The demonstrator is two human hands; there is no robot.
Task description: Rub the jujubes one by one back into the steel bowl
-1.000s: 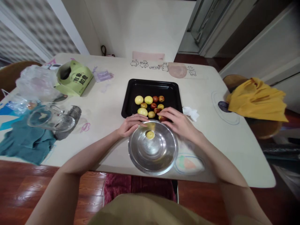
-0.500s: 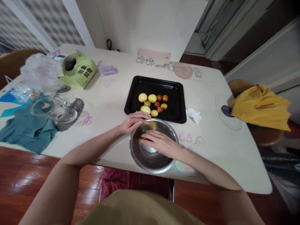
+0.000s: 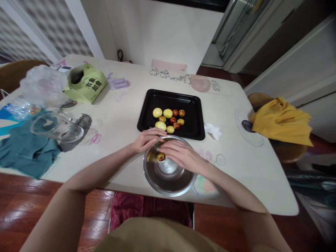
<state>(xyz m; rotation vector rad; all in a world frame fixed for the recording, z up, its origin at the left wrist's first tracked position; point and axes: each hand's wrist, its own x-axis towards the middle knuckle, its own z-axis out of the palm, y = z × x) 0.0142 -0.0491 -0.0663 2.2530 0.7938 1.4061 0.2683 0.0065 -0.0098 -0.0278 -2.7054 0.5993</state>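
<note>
A shiny metal bowl stands near the table's front edge. My left hand rests at its far left rim, fingers stretched along the edge and thumb curling over it. Reaching in from the right, my right hand is inside the bowl with its fingers extended. A mottled red-brown jujube lies in the bowl just below my right fingertips; I cannot tell whether they touch it. Just beyond the bowl, a black baking tray carries several pale yellow round fruits and several smaller red and yellowish jujubes.
A crumpled white tissue lies right of the tray. On the left are a clear glass pitcher, a teal cloth, a green cardboard box and a plastic bag. A yellow cloth hangs over a chair at the right.
My right hand has shifted slightly up and right within the bowl, and the mottled jujube has come into sight by its fingertips. My left hand stays on the rim. The camera view has shifted slightly.
</note>
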